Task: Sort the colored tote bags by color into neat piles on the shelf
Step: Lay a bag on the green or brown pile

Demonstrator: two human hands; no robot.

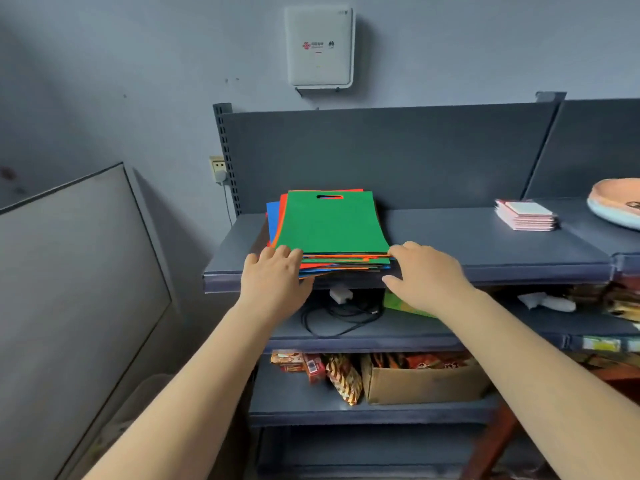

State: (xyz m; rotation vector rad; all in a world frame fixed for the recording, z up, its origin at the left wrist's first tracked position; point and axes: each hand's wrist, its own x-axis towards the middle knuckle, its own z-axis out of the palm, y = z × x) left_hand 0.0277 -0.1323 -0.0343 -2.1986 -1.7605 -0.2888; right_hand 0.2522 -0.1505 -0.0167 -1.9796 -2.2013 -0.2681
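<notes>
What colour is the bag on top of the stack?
Green; the top tote bag shows best in the head view, the only one.

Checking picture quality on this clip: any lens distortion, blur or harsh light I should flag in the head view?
Head view: wide-angle bending shows in the shelf edge and leaning uprights; light is soft and dim, no glare; stack of tote bags is sharp, left hand and right hand slightly soft; the plate at the right border is smeared and cropped.
</notes>
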